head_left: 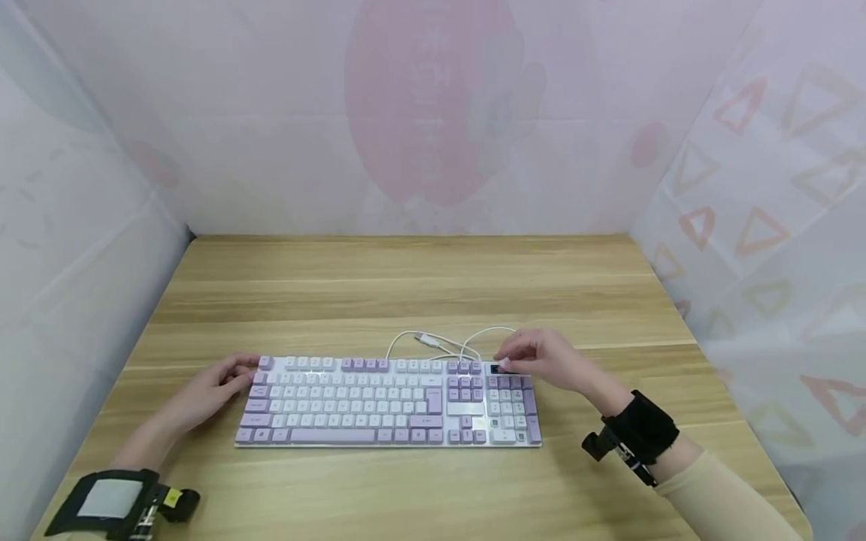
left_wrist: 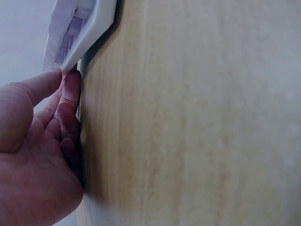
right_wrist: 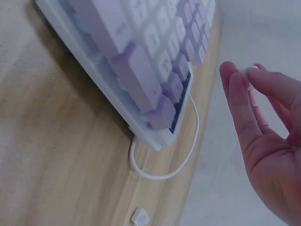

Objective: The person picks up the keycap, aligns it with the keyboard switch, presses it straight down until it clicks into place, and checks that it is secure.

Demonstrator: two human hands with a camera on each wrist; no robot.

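Observation:
A white and lilac keyboard (head_left: 334,406) lies flat on the wooden table, its keys facing up. At its left end, my left hand (head_left: 206,392) pinches the edge; in the left wrist view the thumb is above the rim and the forefinger beneath it. My right hand (head_left: 549,361) is over the top right corner, beside a dark strip (head_left: 498,369). Its thumb and fingertips pinch a small whitish piece (right_wrist: 246,74), mostly covered, so its kind cannot be told. From the right wrist, the hand appears apart from the keyboard.
Behind the keyboard a white cable (head_left: 406,333) lies in loops, with its USB plug (head_left: 427,340) on the wooden table (head_left: 406,285). A small white keycap-like piece (right_wrist: 140,217) lies past the keyboard's right corner. Printed cloth (head_left: 271,113) walls the table at the back and sides.

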